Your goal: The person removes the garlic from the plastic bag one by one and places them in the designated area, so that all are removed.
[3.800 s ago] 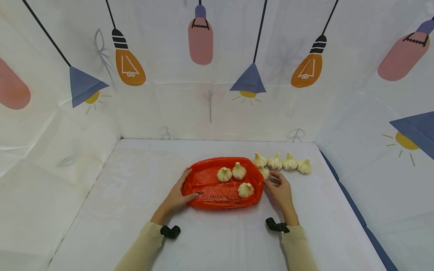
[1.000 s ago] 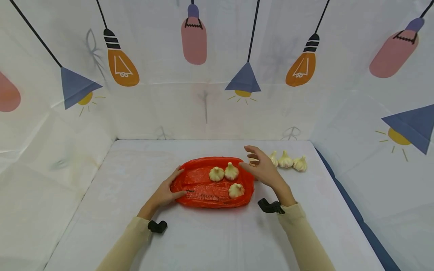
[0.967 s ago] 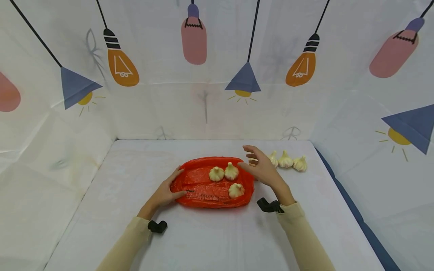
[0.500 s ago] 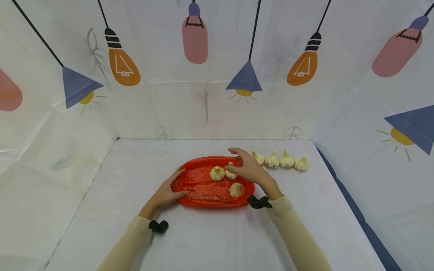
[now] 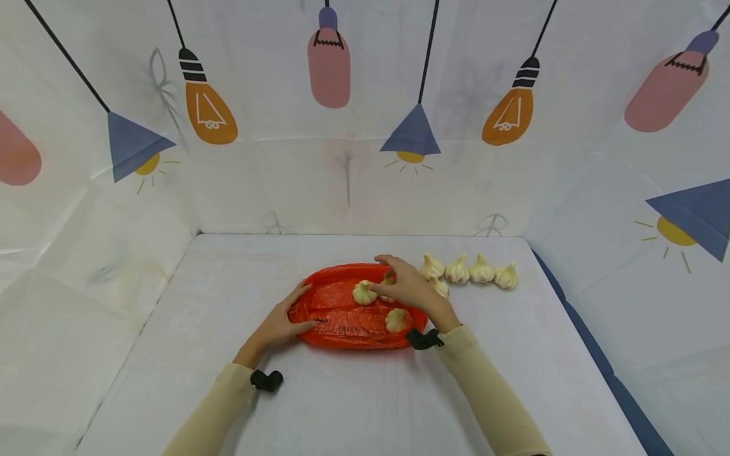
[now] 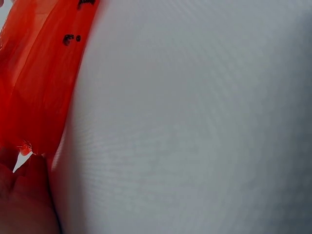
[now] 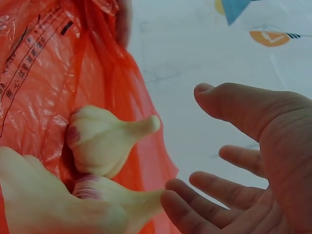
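Observation:
A red plastic bag [image 5: 336, 304] lies spread like a shallow tray, with three garlic bulbs on it. My left hand [image 5: 279, 324] holds its left end, the thumb over the near-left edge and the fingers along the far-left side. My right hand [image 5: 407, 285] is over the bag's right part, thumb and fingers apart around the middle bulb [image 5: 388, 288], which it partly hides. Beside that one sits the left bulb [image 5: 363, 292]; nearer me is another bulb [image 5: 398, 320]. In the right wrist view the fingers are spread, close to a bulb [image 7: 100, 141], with nothing between them.
Several more garlic bulbs stand on the white table [image 5: 353, 399] right of the bag: a row ending in a rightmost bulb [image 5: 505, 277], and a nearer bulb [image 5: 438, 286] behind my right hand. A patterned white cloth [image 5: 274, 177] rises behind the table.
From beside the bag's right edge, my right hand has moved left over the bag and the middle bulb. Bulbs it covered a second ago show again. My left hand stays at the bag's left end.

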Demonstrator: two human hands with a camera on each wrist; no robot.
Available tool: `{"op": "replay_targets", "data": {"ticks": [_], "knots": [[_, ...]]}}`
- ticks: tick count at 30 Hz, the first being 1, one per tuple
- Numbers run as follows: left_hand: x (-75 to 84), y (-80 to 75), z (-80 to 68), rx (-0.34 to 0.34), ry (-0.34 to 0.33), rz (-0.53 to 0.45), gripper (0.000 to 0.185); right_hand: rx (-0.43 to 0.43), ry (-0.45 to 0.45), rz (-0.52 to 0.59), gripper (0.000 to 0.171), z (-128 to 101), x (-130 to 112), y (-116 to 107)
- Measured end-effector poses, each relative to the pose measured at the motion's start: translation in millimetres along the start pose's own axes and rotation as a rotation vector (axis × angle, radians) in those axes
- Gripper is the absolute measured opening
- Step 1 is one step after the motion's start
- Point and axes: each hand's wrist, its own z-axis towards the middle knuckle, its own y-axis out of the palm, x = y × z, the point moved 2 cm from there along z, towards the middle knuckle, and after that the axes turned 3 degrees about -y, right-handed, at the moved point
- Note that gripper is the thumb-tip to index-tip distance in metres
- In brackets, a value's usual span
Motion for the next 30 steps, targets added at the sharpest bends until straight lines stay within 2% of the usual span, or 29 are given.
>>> {"op": "replay_targets", "data": {"ticks": [11, 20, 24, 30], "knots": [[1.9, 0.2, -0.3, 0.003, 0.004, -0.005, 0.093, -0.097, -0.039, -0.017, 0.07, 9, 1, 12], [2.6, 0.8, -1.9, 0.006, -0.008, 0.022, 0.094, -0.176, -0.058, -0.033, 0.062, 16, 0, 27], [3.7, 0.3, -1.9, 0.007, -0.01, 0.017, 0.095, -0.184, -0.077, -0.035, 0.055, 22, -2, 33], [3.1, 0.6, -2.8, 0.004, -0.007, 0.017, 0.095, -0.155, -0.056, -0.06, 0.049, 29, -3, 41]]}}
